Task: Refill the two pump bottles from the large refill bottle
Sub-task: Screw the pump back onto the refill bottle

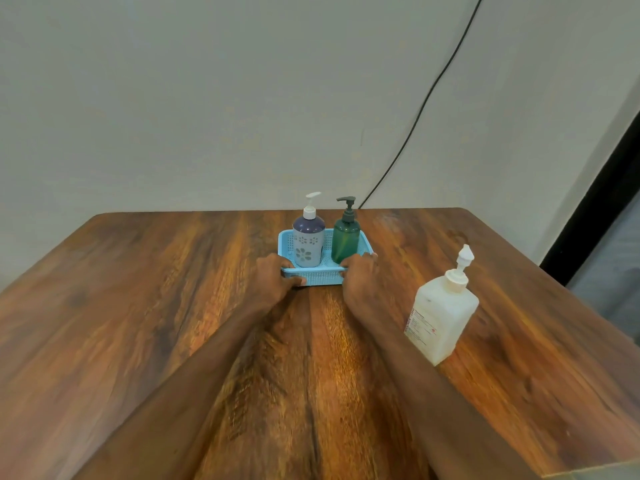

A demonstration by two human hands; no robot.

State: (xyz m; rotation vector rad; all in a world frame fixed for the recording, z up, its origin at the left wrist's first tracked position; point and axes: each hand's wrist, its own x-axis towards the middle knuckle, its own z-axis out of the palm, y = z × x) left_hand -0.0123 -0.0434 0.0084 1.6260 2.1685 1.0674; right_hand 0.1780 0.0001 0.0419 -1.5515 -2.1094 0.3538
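Wooden table (138,306): bears all items. Large refill bottle (440,317): white, square-bodied, printed label, pump top; upright at right, apart from the rest. Blue perforated basket (318,277): far centre. Inside it, upright, side by side: purple-and-grey floral pump bottle (308,247), left; green pump bottle (345,242), right. Left hand (273,275) and right hand (360,278): fingers curled, grasping the basket's near corners.

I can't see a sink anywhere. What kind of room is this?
Probably a plain indoor workroom, though it's hard to tell: a wooden table against a bare wall, a black cable hanging down it.
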